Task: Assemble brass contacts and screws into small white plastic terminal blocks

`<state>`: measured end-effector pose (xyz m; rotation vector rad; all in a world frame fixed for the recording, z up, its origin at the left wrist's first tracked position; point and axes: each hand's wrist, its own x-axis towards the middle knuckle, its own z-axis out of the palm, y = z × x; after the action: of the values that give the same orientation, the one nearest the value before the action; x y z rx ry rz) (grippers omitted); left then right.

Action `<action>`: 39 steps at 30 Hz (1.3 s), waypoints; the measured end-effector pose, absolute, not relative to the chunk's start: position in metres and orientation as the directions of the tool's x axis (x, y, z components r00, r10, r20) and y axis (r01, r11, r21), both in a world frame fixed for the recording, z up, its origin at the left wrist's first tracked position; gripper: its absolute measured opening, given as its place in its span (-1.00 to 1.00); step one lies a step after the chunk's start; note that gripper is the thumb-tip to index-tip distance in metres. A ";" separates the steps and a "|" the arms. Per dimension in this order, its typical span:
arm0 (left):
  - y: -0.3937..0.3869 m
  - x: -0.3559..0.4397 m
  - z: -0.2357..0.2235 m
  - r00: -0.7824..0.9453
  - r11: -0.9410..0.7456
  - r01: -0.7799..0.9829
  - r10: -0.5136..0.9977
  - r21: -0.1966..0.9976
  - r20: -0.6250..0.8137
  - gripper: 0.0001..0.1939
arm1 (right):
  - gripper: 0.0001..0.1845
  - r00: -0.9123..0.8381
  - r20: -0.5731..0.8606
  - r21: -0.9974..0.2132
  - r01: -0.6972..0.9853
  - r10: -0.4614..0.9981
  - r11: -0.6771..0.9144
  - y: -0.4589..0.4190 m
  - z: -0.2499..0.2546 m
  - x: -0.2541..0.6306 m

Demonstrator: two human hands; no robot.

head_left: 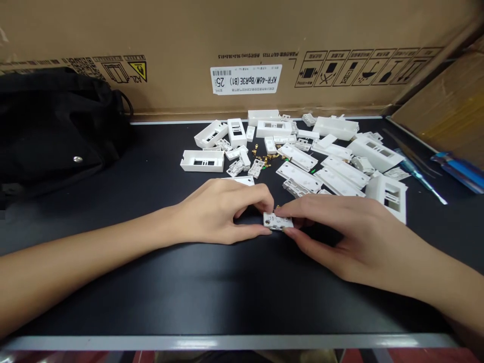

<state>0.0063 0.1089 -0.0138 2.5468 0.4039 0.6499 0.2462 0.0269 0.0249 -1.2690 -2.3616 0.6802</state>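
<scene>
A small white plastic socket insert (278, 222) is held low over the black tabletop, between both hands. My left hand (223, 209) pinches its left end with thumb and forefinger. On the right end, my right hand (344, 229) grips it between thumb and fingers. A brass-coloured spot shows at the insert's left corner, and a bit of brass peeks out by the right fingertips. Beyond the hands lie loose brass contacts (266, 160), white housings (202, 160) and flat white covers (298, 176).
A black bag (60, 121) sits at the left. Cardboard boxes (170, 45) stand along the back and right. A screwdriver with a clear teal handle (419, 174) and a blue-handled tool (459, 171) lie at the right. The table's pale front edge (227, 343) runs below.
</scene>
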 end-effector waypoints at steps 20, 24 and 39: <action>0.112 0.007 -0.018 0.867 -0.922 0.059 0.237 0.383 0.438 -0.83 | -0.87 -0.532 0.185 -0.575 0.623 0.826 0.530 0.025 0.015 0.252; 0.113 0.008 -0.013 0.882 -0.939 0.051 0.202 0.340 0.426 -0.82 | -0.86 -0.526 0.168 -0.608 0.610 0.834 0.507 0.027 0.017 0.253; 0.110 0.010 -0.004 0.916 -0.945 0.100 0.209 0.311 0.341 -0.78 | -0.84 -0.519 0.129 -0.582 0.650 0.845 0.489 0.026 0.019 0.251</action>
<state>0.0096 0.1098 -0.0043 2.7884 0.2297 0.5422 0.2512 0.0261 0.0185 -1.2435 -2.3385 0.6652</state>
